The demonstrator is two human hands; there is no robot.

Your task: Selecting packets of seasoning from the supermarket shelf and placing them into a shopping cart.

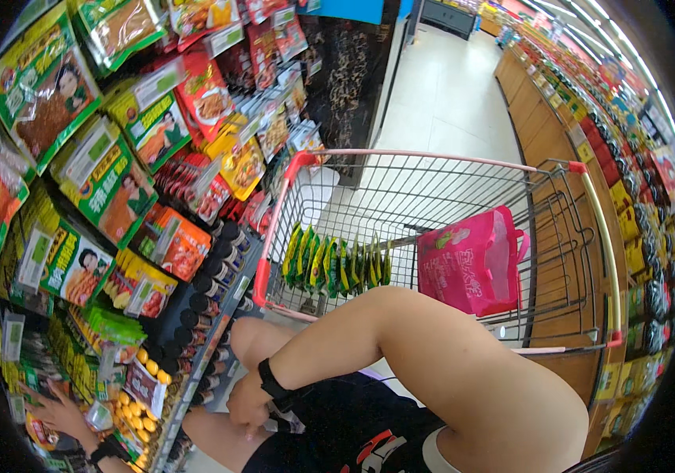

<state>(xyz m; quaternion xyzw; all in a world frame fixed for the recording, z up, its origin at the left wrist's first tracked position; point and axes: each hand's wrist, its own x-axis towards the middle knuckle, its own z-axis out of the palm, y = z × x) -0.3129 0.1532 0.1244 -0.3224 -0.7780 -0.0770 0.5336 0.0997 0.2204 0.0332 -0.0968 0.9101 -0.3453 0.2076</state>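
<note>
My left hand [61, 414] reaches to the lower left of the shelf, fingers spread against the hanging seasoning packets [26, 366]. No packet shows in its grasp. Over my bent leg, my right hand [251, 404] is curled with the fingers together; whatever they hold, if anything, is hidden. A small greyish, shiny patch [289, 424] lies beside it, too unclear to name. Each wrist wears a black band. Near the left hand hang green packets [113, 331] and small yellow-orange items [134, 414].
A wire shopping cart [424, 158] with pink edges stands ahead, holding a row of green-yellow packets [330, 260] and a pink bag [468, 260]. Dark-lidded jars [211, 288] line the shelf beside my legs. At right runs a wooden display counter [546, 150]; a pale floor [440, 94] stretches ahead.
</note>
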